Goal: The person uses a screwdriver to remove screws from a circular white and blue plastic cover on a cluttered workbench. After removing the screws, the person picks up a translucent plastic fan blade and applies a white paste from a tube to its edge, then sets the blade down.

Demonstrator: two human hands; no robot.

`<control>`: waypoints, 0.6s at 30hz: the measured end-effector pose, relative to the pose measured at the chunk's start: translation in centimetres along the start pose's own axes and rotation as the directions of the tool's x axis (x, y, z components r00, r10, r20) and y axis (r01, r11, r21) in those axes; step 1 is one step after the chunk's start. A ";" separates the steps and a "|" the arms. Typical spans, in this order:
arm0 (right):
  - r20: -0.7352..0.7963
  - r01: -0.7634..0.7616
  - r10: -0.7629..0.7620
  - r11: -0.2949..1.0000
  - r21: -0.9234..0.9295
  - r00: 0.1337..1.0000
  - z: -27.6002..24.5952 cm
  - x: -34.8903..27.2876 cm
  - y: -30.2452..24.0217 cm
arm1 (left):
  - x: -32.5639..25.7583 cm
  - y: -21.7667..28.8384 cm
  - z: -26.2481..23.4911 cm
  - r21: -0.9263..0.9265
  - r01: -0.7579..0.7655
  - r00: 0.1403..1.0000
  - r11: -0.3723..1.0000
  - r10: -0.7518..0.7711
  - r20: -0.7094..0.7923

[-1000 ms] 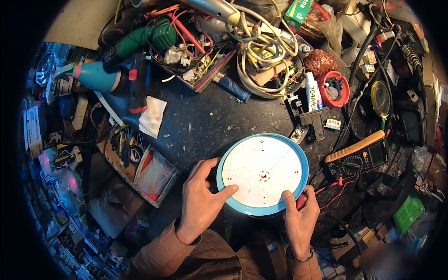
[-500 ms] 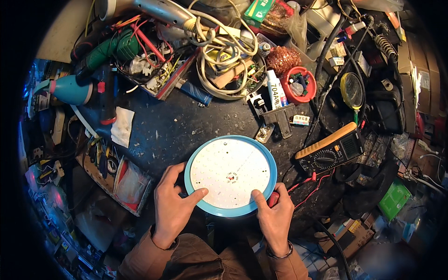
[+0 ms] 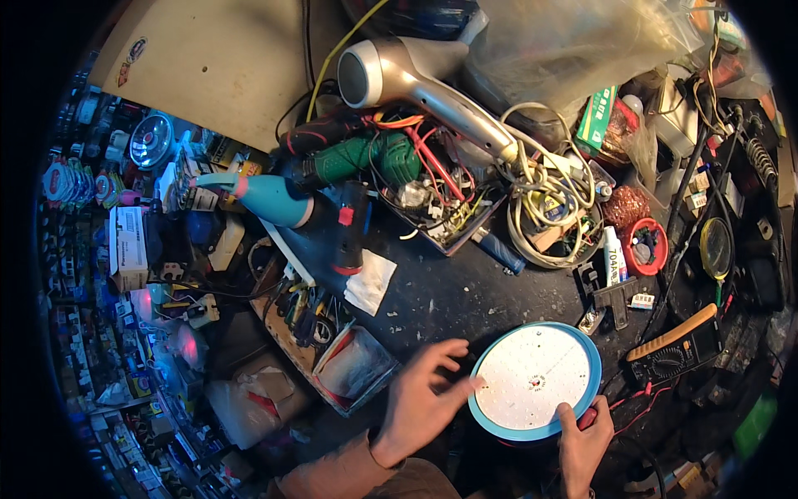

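A round LED ceiling lamp (image 3: pixel 524 358), with a white board of small LEDs and a light-blue rim, is at the bench's near edge, tilted slightly. My right hand (image 3: pixel 584 453) grips its lower right rim, thumb on the front; the other fingers are partly hidden. A red handle (image 3: pixel 588 418) shows at those fingers, perhaps a test probe. My left hand (image 3: pixel 420 403) is beside the lamp's left rim, fingers apart and slightly blurred, holding nothing. Its thumb tip overlaps the rim; I cannot tell whether it touches.
Right of the lamp lies a multimeter (image 3: pixel 675 353) with red leads (image 3: pixel 644 399). Farther back are a glue tube (image 3: pixel 613 254), a red bowl (image 3: pixel 647 247), a coiled cable (image 3: pixel 532 200) and a heat gun or dryer (image 3: pixel 440 91). A tool box (image 3: pixel 353 370) and a white cloth (image 3: pixel 371 281) are at left.
My left hand has let go of the lamp's rim and opened beside it. My right hand still holds the lamp. The view has swung left, so the bench appears farther right.
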State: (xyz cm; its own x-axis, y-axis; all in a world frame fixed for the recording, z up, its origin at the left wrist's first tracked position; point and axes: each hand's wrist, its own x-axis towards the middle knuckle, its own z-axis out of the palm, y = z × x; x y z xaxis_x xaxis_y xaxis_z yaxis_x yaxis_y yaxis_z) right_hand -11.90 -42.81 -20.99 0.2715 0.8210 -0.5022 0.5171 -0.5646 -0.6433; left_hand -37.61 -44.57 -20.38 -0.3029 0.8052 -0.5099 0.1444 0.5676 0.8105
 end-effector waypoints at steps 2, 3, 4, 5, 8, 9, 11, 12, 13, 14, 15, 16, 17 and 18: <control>0.010 -0.012 0.012 1.000 -0.028 1.000 -0.1 0.0 0.0 | 3.0 -0.3 -1.6 0.024 -0.106 0.982 0.994 0.109 -0.156; 0.011 -0.021 0.021 1.000 -0.010 1.000 -0.1 -0.1 0.0 | 4.7 -0.5 -2.3 0.104 -0.092 0.967 0.990 0.114 -0.226; 0.008 -0.030 0.030 1.000 0.003 1.000 0.0 -0.1 0.1 | 6.1 -0.6 -2.8 0.151 -0.200 0.938 0.968 0.234 -0.257; 0.003 -0.038 0.038 0.999 0.014 0.999 0.0 -0.1 0.2 | 7.5 -0.7 -2.9 0.206 -0.213 0.919 0.955 0.268 -0.290; -0.001 -0.020 0.020 0.999 0.026 1.000 0.0 -0.1 0.2 | 9.7 -0.6 -0.6 0.277 -0.430 0.846 0.859 0.491 -0.209; 0.006 -0.023 0.023 1.000 0.015 1.000 0.0 -0.1 0.1 | 10.1 -0.4 0.4 0.308 -0.489 0.815 0.816 0.553 -0.171; 0.016 -0.031 0.030 0.999 0.016 0.999 -0.1 -0.1 0.0 | 10.9 0.2 2.4 0.341 -0.498 0.788 0.797 0.581 -0.206; 0.020 -0.036 0.036 0.999 0.017 0.999 -0.1 -0.1 -0.1 | 11.3 0.5 3.2 0.338 -0.493 0.785 0.802 0.578 -0.225; 0.023 -0.046 0.046 0.999 0.028 0.999 -0.1 -0.1 -0.1 | 11.7 0.7 3.7 0.339 -0.469 0.792 0.815 0.558 -0.246; 0.026 -0.058 0.057 0.998 0.038 0.998 0.0 -0.1 -0.1 | 12.1 0.8 4.1 0.356 -0.476 0.780 0.804 0.573 -0.251; 0.031 -0.069 0.068 0.996 0.048 0.997 -0.2 -0.2 -0.1 | 12.4 1.0 4.4 0.374 -0.470 0.776 0.800 0.576 -0.257; -0.004 0.004 -0.004 0.998 0.061 1.000 0.1 -0.1 -0.1 | 12.7 1.1 4.6 0.391 -0.463 0.773 0.795 0.578 -0.261; 0.000 -0.007 0.007 0.999 0.044 1.000 0.0 0.0 -0.1 | 12.9 1.1 4.7 0.406 -0.478 0.755 0.779 0.601 -0.263; 0.003 -0.026 0.026 0.999 0.022 1.000 0.0 0.0 0.0 | 13.1 1.0 4.7 0.417 -0.487 0.744 0.767 0.614 -0.262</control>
State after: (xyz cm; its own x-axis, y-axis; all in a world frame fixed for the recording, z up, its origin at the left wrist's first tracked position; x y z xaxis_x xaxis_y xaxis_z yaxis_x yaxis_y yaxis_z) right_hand -11.90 -42.83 -20.97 0.2827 0.8055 -0.5207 0.4920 -0.5878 -0.6422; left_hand -36.99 -32.64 -27.55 -0.3832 0.9031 0.1940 0.6510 0.1151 0.7503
